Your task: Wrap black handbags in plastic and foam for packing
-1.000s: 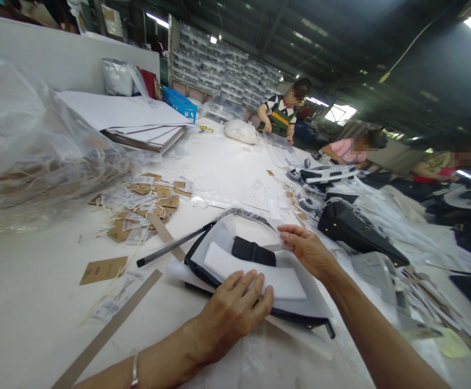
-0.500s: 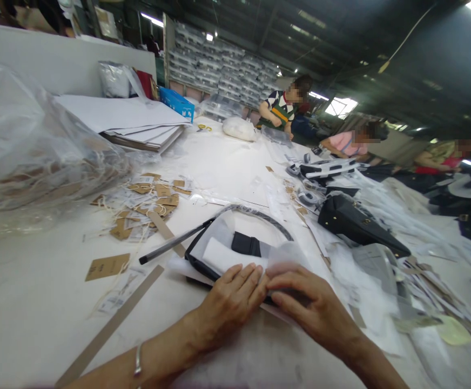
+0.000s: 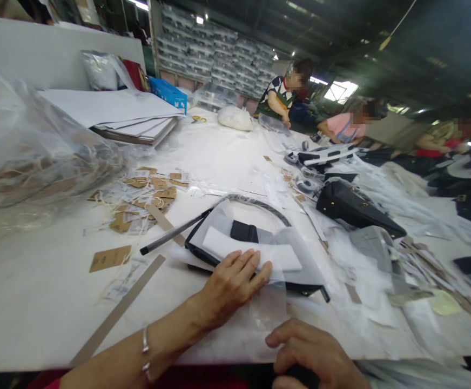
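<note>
A black handbag (image 3: 195, 249) lies flat on the table in front of me, with its strap wrapped in clear film. On it are white tissue, a strip of white foam (image 3: 227, 246) and a small black piece (image 3: 244, 232). My left hand (image 3: 235, 281) rests flat on the foam strip, fingers spread. Thin translucent sheet (image 3: 268, 302) hangs from the foam over the bag's near side. My right hand (image 3: 312, 348) is off the bag, near the table's front edge, with loosely bent fingers and nothing visible in them.
Brown hang tags (image 3: 154, 189) are heaped at left, with a single tag (image 3: 109, 258) and a grey-brown strip (image 3: 118, 310) nearer. A large plastic bag (image 3: 36, 146) bulges at far left. Another black handbag (image 3: 352, 208) and wrapping lie at right. Co-workers (image 3: 278, 97) stand beyond.
My right hand has left the bag and moved down toward the table's front edge. The translucent sheet now lies folded toward me. My left hand stays on the foam strip.
</note>
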Tool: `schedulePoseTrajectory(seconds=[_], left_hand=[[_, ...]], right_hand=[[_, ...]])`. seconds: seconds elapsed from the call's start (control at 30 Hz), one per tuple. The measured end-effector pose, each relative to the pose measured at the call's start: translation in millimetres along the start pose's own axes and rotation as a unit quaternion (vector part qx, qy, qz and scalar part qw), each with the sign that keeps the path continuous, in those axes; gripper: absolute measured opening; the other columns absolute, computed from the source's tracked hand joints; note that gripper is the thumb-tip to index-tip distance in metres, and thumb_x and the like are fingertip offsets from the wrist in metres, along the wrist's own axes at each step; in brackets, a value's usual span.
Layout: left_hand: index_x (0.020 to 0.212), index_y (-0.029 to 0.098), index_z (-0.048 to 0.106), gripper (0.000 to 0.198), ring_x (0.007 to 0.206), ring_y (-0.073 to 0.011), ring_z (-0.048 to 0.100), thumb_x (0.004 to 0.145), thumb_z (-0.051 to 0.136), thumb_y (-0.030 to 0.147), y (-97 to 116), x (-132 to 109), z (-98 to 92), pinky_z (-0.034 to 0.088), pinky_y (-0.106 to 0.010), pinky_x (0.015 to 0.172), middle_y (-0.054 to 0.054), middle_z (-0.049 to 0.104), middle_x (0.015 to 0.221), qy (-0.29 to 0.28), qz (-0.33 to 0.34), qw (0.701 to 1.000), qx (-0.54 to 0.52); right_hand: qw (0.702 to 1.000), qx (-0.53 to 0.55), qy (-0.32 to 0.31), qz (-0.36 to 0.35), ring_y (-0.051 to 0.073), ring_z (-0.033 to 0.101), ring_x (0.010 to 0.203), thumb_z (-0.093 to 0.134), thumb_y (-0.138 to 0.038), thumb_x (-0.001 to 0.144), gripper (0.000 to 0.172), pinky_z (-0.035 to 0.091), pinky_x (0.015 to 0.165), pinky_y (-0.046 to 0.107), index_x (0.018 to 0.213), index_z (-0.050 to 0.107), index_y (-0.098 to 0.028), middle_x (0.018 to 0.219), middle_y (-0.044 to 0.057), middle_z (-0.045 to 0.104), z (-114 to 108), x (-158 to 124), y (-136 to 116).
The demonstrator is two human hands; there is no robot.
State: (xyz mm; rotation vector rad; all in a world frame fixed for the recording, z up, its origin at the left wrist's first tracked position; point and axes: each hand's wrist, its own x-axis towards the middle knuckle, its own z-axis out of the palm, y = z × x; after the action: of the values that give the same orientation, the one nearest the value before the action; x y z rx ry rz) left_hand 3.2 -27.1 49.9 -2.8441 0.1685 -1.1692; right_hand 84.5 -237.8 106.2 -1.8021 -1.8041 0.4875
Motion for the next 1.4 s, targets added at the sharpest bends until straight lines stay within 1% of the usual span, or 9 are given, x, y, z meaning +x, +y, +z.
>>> schedulePoseTrajectory(seconds=[0.17,0.27,0.43,0.57,0.63,0.97,1.1,1.2,1.4], left_hand=[[0.129,0.018,0.054,0.032,0.117,-0.0210,0.060,0.100,0.042,0.018,0,-1,1.1,0.047,-0.036,0.097,-0.011,0.065,0.124,-0.011,0.003,1.000,0.004],[0.130,0.018,0.054,0.032,0.117,-0.0215,0.060,0.100,0.043,0.019,0,-2,1.9,0.046,-0.036,0.098,-0.011,0.064,0.125,-0.014,0.007,1.000,0.005],[0.131,0.018,0.054,0.033,0.118,-0.0216,0.060,0.100,0.041,0.018,0,-2,0.9,0.045,-0.036,0.098,-0.010,0.065,0.125,-0.014,0.006,1.000,0.006],[0.131,0.017,0.054,0.034,0.118,-0.0215,0.060,0.100,0.040,0.016,0,-2,0.5,0.045,-0.036,0.098,-0.010,0.064,0.125,-0.011,0.004,1.000,0.006],[0.130,0.017,0.055,0.034,0.118,-0.0214,0.060,0.100,0.039,0.016,0,-2,0.9,0.045,-0.036,0.098,-0.010,0.065,0.125,-0.006,0.003,1.000,0.007],[0.131,0.017,0.054,0.034,0.116,-0.0220,0.061,0.100,0.041,0.016,-1,-2,0.0,0.046,-0.036,0.097,-0.010,0.065,0.125,-0.005,0.005,1.000,0.013],[0.130,0.018,0.055,0.033,0.116,-0.0213,0.061,0.100,0.042,0.017,-1,-2,-1.2,0.046,-0.035,0.097,-0.010,0.065,0.125,-0.007,0.006,1.000,0.014],[0.132,0.018,0.053,0.034,0.118,-0.0211,0.060,0.100,0.041,0.017,-1,-3,-0.1,0.044,-0.036,0.099,-0.011,0.063,0.127,-0.020,0.009,1.000,0.016],[0.132,0.017,0.052,0.034,0.119,-0.0211,0.059,0.100,0.041,0.017,0,-4,5.3,0.043,-0.036,0.099,-0.012,0.063,0.128,-0.018,0.007,1.000,0.019]], right_hand=[[0.982,-0.185,0.019,-0.012,0.018,0.066,0.086,0.071,-0.018,0.079,0.031,0.052,0.079,0.028,0.109,0.062,-0.025,0.099,0.002,0.072,36,-16,24],[0.975,-0.218,0.029,0.039,0.021,0.062,0.087,0.072,-0.018,0.077,0.050,0.049,0.080,0.032,0.123,0.056,-0.024,0.103,0.004,0.070,52,-16,26],[0.971,-0.223,0.049,0.066,0.023,0.056,0.081,0.072,-0.025,0.076,0.024,0.043,0.071,0.034,0.096,0.059,-0.023,0.089,0.004,0.064,68,-10,26],[0.965,-0.237,0.107,0.019,0.019,0.050,0.068,0.066,-0.020,0.078,0.014,0.039,0.064,0.033,0.080,0.053,-0.023,0.072,0.000,0.058,84,-15,36],[0.962,-0.250,0.109,-0.014,0.018,0.049,0.064,0.062,-0.016,0.082,0.015,0.038,0.064,0.032,0.076,0.050,-0.023,0.067,-0.001,0.056,89,-18,40],[0.966,-0.237,0.082,-0.057,0.016,0.053,0.063,0.056,-0.013,0.086,0.013,0.040,0.060,0.029,0.079,0.050,-0.023,0.068,-0.002,0.059,75,-14,38],[0.971,-0.215,0.090,0.046,0.019,0.059,0.077,0.054,-0.007,0.084,0.016,0.047,0.068,0.029,0.090,0.054,-0.022,0.082,0.002,0.062,59,-18,34],[0.970,-0.211,0.077,0.096,0.022,0.061,0.086,0.061,-0.007,0.077,0.030,0.050,0.074,0.031,0.103,0.055,-0.022,0.092,0.004,0.065,50,-16,29],[0.957,-0.266,0.043,0.104,0.021,0.061,0.076,0.049,0.005,0.069,0.033,0.047,0.066,0.029,0.084,0.057,-0.022,0.081,0.003,0.065,48,4,27]])
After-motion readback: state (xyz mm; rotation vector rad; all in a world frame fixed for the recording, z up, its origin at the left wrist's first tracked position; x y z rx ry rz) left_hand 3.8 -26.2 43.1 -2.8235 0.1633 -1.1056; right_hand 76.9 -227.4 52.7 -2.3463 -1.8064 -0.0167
